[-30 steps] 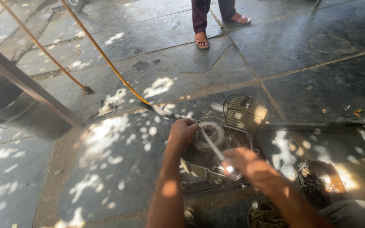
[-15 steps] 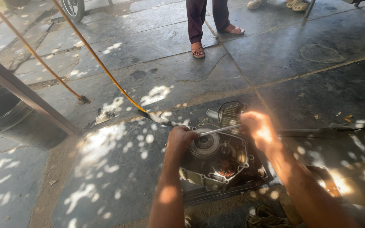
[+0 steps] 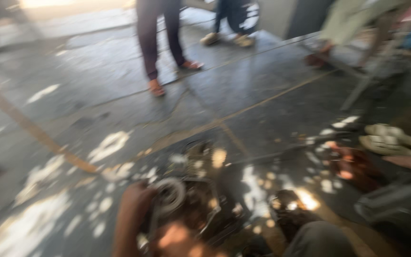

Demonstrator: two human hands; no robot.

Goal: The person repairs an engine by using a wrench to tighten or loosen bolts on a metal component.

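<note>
The view is heavily blurred. The left hand (image 3: 136,202) rests against the left side of a small engine block (image 3: 191,204) that sits on the stone floor (image 3: 262,109); its fingers appear curled over the casing beside a round metal cover (image 3: 170,192), though how tightly cannot be told. The right hand is not clearly in view; a blurred patch of skin below the engine may be part of an arm.

Judged by its look, the engine is cast metal: heavy, rigid, probably oily and slippery. The casing edges or finned cylinder to the right of the hand would offer the surest hold.

No container can be made out. A yellow hose (image 3: 39,138) runs away to the hand's left. A bystander's sandalled feet (image 3: 157,88) stand well beyond it.
</note>
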